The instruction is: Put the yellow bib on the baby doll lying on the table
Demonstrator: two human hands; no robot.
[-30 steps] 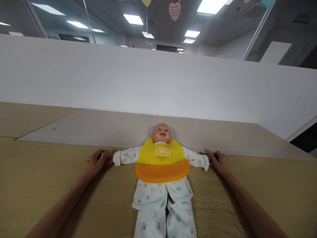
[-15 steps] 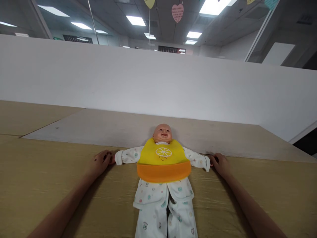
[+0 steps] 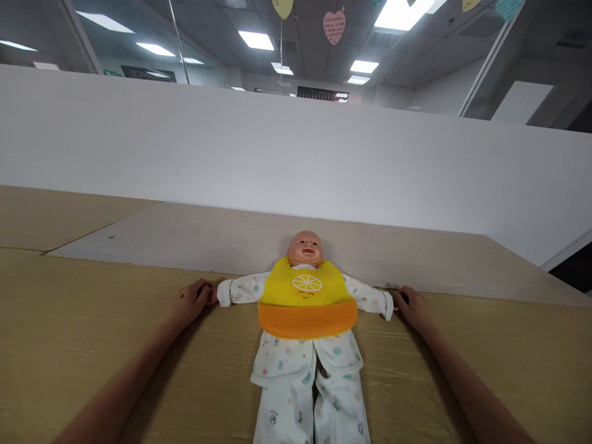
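A baby doll lies on its back on the wooden table, arms spread out sideways. It wears white patterned pyjamas and a yellow bib with an orange pocket. My left hand holds the doll's hand at the end of the left-side sleeve. My right hand holds the doll's other hand at the end of the right-side sleeve. The doll's feet are cut off by the bottom edge.
A paler board lies on the table just behind the doll's head. Behind it stands a long white partition wall. Paper hearts hang from the ceiling.
My left hand has shifted slightly right, closer to the doll's sleeve end. The view has drifted a little; the doll stays in place.
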